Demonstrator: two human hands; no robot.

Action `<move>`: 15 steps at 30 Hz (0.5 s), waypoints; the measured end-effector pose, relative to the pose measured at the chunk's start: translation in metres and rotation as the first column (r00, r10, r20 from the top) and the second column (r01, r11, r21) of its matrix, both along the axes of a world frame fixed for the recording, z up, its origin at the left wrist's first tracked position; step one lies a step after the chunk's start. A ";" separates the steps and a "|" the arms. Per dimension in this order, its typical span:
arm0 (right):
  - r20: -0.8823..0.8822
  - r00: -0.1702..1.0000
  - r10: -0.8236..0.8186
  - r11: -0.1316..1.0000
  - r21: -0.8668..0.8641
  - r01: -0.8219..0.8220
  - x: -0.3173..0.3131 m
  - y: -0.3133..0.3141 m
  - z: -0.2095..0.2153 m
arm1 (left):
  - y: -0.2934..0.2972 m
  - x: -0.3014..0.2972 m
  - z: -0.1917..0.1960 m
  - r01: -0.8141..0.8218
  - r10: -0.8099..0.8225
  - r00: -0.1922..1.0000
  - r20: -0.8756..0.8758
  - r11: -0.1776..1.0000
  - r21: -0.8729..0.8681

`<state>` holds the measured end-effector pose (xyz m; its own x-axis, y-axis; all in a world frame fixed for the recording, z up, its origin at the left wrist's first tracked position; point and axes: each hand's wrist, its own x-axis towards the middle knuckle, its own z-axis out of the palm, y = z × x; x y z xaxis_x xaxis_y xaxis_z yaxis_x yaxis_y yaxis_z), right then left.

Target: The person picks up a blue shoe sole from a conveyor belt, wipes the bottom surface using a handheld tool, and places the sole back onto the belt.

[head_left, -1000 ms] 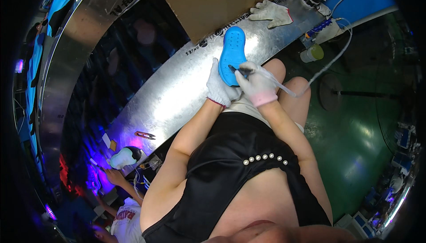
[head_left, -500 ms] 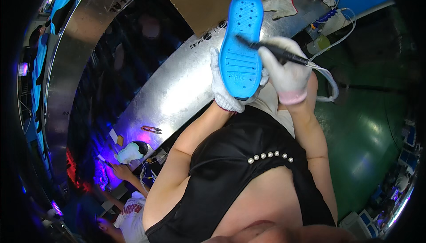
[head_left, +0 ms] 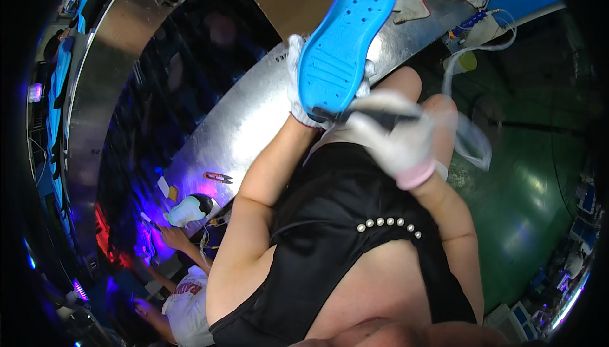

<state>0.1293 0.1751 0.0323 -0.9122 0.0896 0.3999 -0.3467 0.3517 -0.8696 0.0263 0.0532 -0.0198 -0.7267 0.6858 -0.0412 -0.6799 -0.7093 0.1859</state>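
A bright blue shoe sole (head_left: pixel 337 52) with small holes at its far end and ridges across the near half is held up at a slant above the bench. My left hand (head_left: pixel 294 77), in a white knit glove, wraps round it from beneath, fingers showing along both sides. My gloved right hand (head_left: pixel 406 141), blurred by motion, is closed on a black-handled brush (head_left: pixel 384 116). The brush's tip lies at the near, heel end of the sole; whether it touches is unclear. A clear tube (head_left: pixel 472 144) trails from the handle side.
Under the sole runs a metal bench (head_left: pixel 235 103), with cardboard (head_left: pixel 279 1) and a white glove (head_left: pixel 412 6) beyond. Red-handled snips (head_left: pixel 218 177) lie nearer left. Another person's hand (head_left: pixel 176 239) is beside a pale shoe (head_left: pixel 188 210). Blue soles (head_left: pixel 61 84) line the far left.
The brush has moved from the sole's middle down to its heel end, with my right hand lower. My left hand has shifted leftward, and the sole now leans more to the right.
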 end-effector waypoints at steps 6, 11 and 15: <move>-0.070 0.935 0.348 0.703 0.679 -0.211 0.004 0.024 0.007 | -0.025 -0.027 -0.015 0.394 -0.379 0.909 -0.175 0.917 0.057; -0.123 0.948 0.294 0.943 0.202 -0.266 -0.016 0.021 -0.001 | -0.027 -0.036 0.002 0.376 -0.391 0.921 0.000 0.885 -0.274; 0.014 0.898 0.439 0.694 0.629 -0.349 0.010 0.014 0.023 | -0.028 -0.035 0.015 0.177 -0.351 0.899 -0.260 0.837 -0.518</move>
<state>0.1394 0.1892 0.0553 -0.7439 -0.5665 0.3546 -0.6663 0.5875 -0.4592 -0.0086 0.0250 -0.0053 -0.5489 0.8117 -0.1996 -0.6627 -0.2770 0.6958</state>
